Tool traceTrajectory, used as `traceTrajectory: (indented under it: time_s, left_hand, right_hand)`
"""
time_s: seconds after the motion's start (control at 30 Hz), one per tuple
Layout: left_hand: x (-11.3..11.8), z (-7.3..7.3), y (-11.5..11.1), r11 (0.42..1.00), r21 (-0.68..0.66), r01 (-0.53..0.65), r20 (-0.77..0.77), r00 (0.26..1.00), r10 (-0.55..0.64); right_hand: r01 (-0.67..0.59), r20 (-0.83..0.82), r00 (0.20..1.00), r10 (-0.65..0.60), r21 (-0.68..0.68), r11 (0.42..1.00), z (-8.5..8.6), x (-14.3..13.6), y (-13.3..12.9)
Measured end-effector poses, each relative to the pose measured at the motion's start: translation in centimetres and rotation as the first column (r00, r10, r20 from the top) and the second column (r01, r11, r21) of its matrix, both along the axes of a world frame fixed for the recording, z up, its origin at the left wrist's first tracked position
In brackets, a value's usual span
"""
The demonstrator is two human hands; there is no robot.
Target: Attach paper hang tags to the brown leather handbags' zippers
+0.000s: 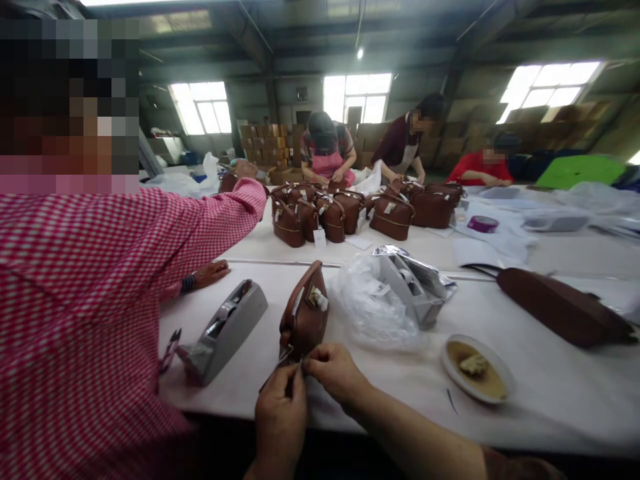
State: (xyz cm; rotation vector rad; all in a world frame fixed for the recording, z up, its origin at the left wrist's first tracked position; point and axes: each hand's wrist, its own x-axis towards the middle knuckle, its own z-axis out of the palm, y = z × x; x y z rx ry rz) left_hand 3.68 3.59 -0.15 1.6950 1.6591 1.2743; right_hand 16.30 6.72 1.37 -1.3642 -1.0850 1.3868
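Note:
A brown handbag (pixel 304 320) stands on the white table in front of me, its near end towards my hands. White wrapping covers a fitting (pixel 319 299) on its side. At the near end a thin pale cord (pixel 286 353) runs down towards my fingertips. My left hand (pixel 283 407) is closed in a pinch just below that end. From the right, my right hand (pixel 336 372) pinches close beside the left fingertips. What lies between the fingers is too small to make out.
A grey tape dispenser (pixel 235 333) stands left, with snippers (pixel 171 350) beside it. Clear plastic (pixel 375 307) and another dispenser (pixel 410 287) lie right, near a shallow dish (pixel 477 369). A co-worker's checked sleeve (pixel 200 227) reaches across the left. Several brown handbags (pixel 393 217) stand farther back.

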Motion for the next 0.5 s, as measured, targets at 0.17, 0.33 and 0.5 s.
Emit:
traceTrajectory:
  time_s: [0.17, 0.33, 0.5]
  left_hand:
    - [0.2, -0.1, 0.1, 0.999, 0.035, 0.007, -0.045, 0.999, -0.006]
    - [0.0, -0.1, 0.3, 0.996, 0.091, -0.003, -0.095, 0.995, 0.011]
    - [-1.3, -1.1, 1.2, 0.999, 0.018, 0.037, -0.159, 0.987, -0.034]
  right_hand:
    - [-0.035, 0.138, 0.990, 0.017, 0.126, 0.991, 1.1, 1.8, -1.3]
    - [0.147, 0.376, 0.878, -0.296, 0.376, 0.915, 4.3, 9.6, -2.2]
    - [0.479, 0.459, 0.589, -0.665, 0.464, 0.745, 6.4, 21.8, 0.4]
